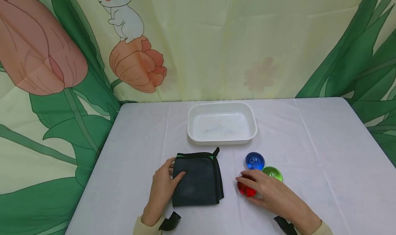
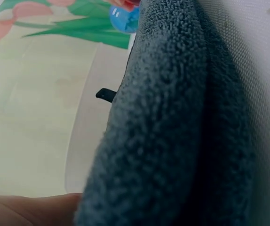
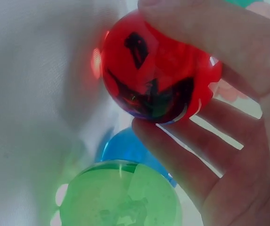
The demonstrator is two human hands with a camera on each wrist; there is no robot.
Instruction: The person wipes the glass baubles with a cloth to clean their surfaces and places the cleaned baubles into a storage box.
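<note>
A folded dark grey towel (image 1: 196, 183) with black trim lies on the table, a loop at its top right corner. My left hand (image 1: 165, 185) holds its left edge, the thumb on top and the fingers at the side, partly hidden. In the left wrist view the fuzzy fold of the towel (image 2: 158, 113) fills the middle. Over on the right, my right hand (image 1: 270, 190) grips a see-through red ball (image 3: 158, 70) between thumb and fingers. A blue ball (image 1: 255, 160) and a green ball (image 1: 273, 173) sit just beyond that hand.
A white rectangular tray (image 1: 222, 140) stands farther back, behind the towel. White cloth covers the table (image 1: 321, 142). Behind its far edge hangs a curtain (image 1: 216, 49) printed with tulips and a white animal.
</note>
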